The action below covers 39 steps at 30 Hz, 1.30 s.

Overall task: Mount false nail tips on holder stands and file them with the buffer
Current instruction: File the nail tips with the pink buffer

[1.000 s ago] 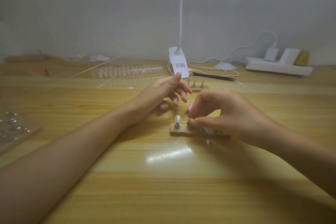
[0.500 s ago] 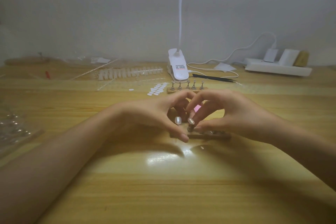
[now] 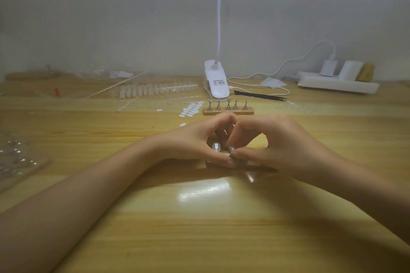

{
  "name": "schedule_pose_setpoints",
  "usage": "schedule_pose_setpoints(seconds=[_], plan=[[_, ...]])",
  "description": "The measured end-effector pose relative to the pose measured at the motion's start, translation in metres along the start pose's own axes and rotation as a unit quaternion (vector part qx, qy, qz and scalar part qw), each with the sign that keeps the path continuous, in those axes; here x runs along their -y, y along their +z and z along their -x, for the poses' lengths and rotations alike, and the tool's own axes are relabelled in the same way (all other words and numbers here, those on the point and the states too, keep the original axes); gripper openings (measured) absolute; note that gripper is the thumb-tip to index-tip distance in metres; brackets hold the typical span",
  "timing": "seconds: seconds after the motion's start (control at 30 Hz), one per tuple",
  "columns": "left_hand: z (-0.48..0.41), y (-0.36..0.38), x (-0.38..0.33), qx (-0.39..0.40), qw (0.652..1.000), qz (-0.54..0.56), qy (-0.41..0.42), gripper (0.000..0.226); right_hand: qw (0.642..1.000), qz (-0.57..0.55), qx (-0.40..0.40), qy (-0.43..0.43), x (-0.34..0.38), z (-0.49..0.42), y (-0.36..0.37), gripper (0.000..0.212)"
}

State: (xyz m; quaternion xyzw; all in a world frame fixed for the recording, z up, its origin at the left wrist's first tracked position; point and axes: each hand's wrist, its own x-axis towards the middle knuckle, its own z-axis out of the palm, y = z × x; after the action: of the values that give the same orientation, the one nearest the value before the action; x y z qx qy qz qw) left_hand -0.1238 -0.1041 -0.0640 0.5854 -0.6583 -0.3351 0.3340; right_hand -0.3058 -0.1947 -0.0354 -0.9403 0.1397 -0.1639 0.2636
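Observation:
A wooden holder base [image 3: 210, 163] lies mid-table, mostly covered by both hands. On its left peg stands one clear false nail tip [image 3: 216, 146]. My right hand [image 3: 273, 146] pinches a second nail tip [image 3: 232, 148] between thumb and index finger on the neighbouring peg. My left hand [image 3: 195, 142] curls around the base's left end, thumb pressed along its front edge. I cannot see the buffer; it may be behind the fingers.
A second holder stand [image 3: 228, 110] with several bare pegs sits behind the hands, beside white adhesive dots [image 3: 192, 109]. Further back are a nail tip strip [image 3: 155, 91], a clip lamp [image 3: 216, 84], black tweezers [image 3: 261, 95] and a power strip [image 3: 337, 84]. A plastic bag [image 3: 15, 162] lies left.
My left hand came forward from behind the base and closed around its left end. My right hand stayed on the second nail tip, pressing lower.

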Motion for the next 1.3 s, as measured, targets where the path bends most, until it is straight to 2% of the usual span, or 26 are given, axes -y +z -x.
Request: schedule_pose_setpoints(seconds=[0.13, 0.27, 0.47, 0.6, 0.73, 0.9, 1.0, 1.07, 1.13, 1.23, 1.3], plan=[[0.001, 0.0, 0.001, 0.0, 1.0, 0.012, 0.014, 0.049, 0.996, 0.082, -0.033, -0.005, 0.001, 0.002, 0.003, 0.01], [0.0, 0.0, 0.002, 0.008, 1.0, 0.013, 0.015, 0.047, 0.992, 0.115, -0.043, -0.021, 0.001, 0.004, 0.006, 0.014], [0.001, 0.002, 0.002, -0.008, 0.999, 0.011, 0.032, 0.043, 0.999, 0.011, -0.035, 0.0, 0.001, -0.001, 0.007, 0.023], [0.001, 0.002, 0.003, -0.004, 0.999, 0.006, 0.039, 0.038, 0.999, 0.009, -0.025, 0.034, -0.004, -0.007, 0.012, 0.016], [0.0, 0.002, 0.004, -0.001, 0.999, 0.008, 0.041, 0.041, 0.997, -0.028, 0.009, 0.067, -0.006, -0.013, 0.013, 0.024], [-0.002, -0.002, 0.006, 0.027, 0.999, 0.014, 0.031, 0.061, 0.996, -0.05, -0.003, 0.072, -0.007, -0.012, 0.015, 0.025], [-0.001, -0.008, 0.003, 0.056, 0.997, 0.052, 0.027, 0.068, 0.991, -0.117, -0.042, 0.054, -0.011, -0.014, 0.008, 0.025], [0.0, -0.01, 0.001, 0.016, 0.994, 0.105, 0.034, 0.062, 0.985, -0.145, -0.086, 0.037, -0.022, -0.021, -0.006, 0.025], [-0.001, -0.011, 0.001, -0.083, 0.988, 0.12, 0.041, 0.043, 0.989, -0.101, -0.102, 0.039, -0.038, -0.028, -0.021, 0.021], [-0.006, -0.011, 0.004, -0.229, 0.972, -0.013, 0.047, 0.012, 0.994, -0.025, -0.07, 0.081, -0.066, -0.032, -0.026, 0.01], [-0.009, -0.01, 0.008, -0.247, 0.959, -0.135, 0.022, 0.01, 0.994, -0.004, -0.04, 0.097, -0.078, -0.031, -0.02, 0.018]])
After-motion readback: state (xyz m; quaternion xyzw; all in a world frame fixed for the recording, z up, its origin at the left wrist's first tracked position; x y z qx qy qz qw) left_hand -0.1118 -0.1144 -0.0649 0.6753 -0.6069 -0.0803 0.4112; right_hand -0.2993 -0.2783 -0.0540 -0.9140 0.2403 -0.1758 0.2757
